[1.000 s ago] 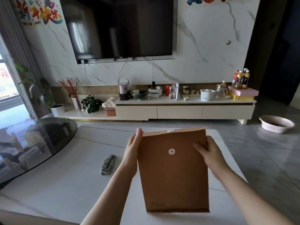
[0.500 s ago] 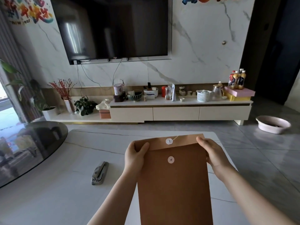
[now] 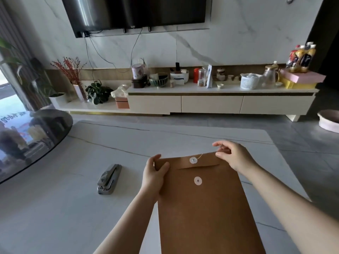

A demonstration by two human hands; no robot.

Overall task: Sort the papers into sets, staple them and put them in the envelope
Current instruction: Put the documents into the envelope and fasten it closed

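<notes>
A brown paper envelope [image 3: 205, 208] lies in front of me on the white marble table [image 3: 55, 208], its flap folded down. Two white string-tie discs show on it, one on the flap and one below. My left hand [image 3: 156, 177] grips the envelope's top left corner, thumb on the front. My right hand [image 3: 232, 155] is at the top right corner and pinches the thin string that runs to the flap disc. A metal stapler [image 3: 109, 179] lies on the table left of my left hand. No loose papers are visible.
A round dark glass tabletop [image 3: 31, 140] overlaps the table's left side. Beyond the table stand a low TV cabinet [image 3: 211, 103] crowded with jars, bottles and plants, and a wall-mounted TV. A pink basin [image 3: 329, 121] sits on the floor at right.
The envelope flap has been folded down over the front. My right hand moved from the envelope's side to its top right corner and took hold of the string. The view tilted down and closer.
</notes>
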